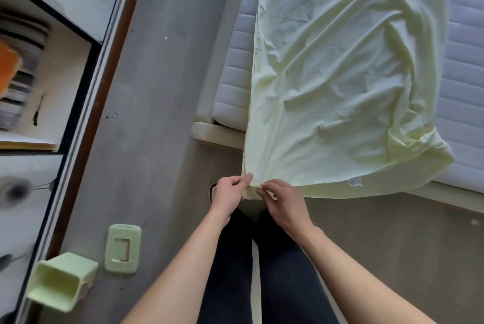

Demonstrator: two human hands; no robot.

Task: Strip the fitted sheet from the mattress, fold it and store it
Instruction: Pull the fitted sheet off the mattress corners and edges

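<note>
A pale yellow fitted sheet [335, 75] lies loose and wrinkled across the white quilted mattress [235, 62], folded into a long strip that hangs over the bed's near edge. My left hand [230, 192] pinches the sheet's near left corner between thumb and fingers. Right beside it, my right hand [284, 202] grips the same corner's hem, the two hands almost touching. A small white label [355, 181] shows on the hem further right. Bare mattress is visible on both sides of the sheet.
Grey floor runs along the bed's left side. A pale green bin [59, 280] lies tipped over at lower left, with its green lid [122, 247] flat beside it. A shelf unit [39, 62] with stacked items lines the left wall. The cream bed frame [209, 134] juts out near my legs.
</note>
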